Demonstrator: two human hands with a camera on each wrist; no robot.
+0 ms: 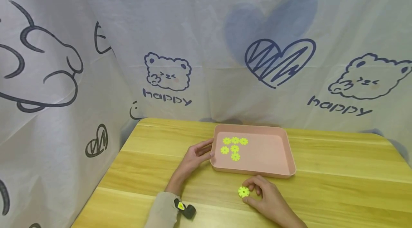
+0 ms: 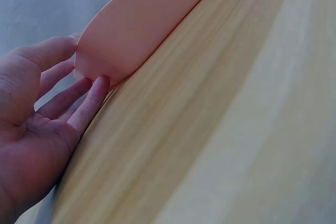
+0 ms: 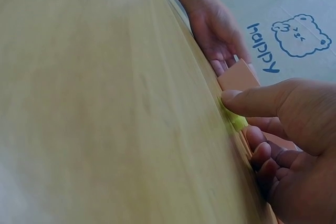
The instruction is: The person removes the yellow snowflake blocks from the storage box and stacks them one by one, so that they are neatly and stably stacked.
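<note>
A pink tray (image 1: 270, 151) lies on the table with several yellow-green snowflake discs (image 1: 235, 140) grouped in its left half. Notched edges and a small centre hole mark each disc. My left hand (image 1: 192, 157) rests against the tray's left wall, fingers fairly straight; in the left wrist view that hand (image 2: 47, 108) touches the tray's end wall (image 2: 126, 30) with its fingertips. In front of the tray, my right hand (image 1: 268, 199) pinches one snowflake disc (image 1: 243, 192) between thumb and fingers. The right wrist view shows the pinched disc (image 3: 234, 119) partly hidden by the thumb.
The wooden table (image 1: 341, 185) extends to both sides of the tray and in front of it. A pale printed cloth (image 1: 219, 95) hangs behind the table and along its left side. A black wrist device (image 1: 189, 211) sits at my left sleeve.
</note>
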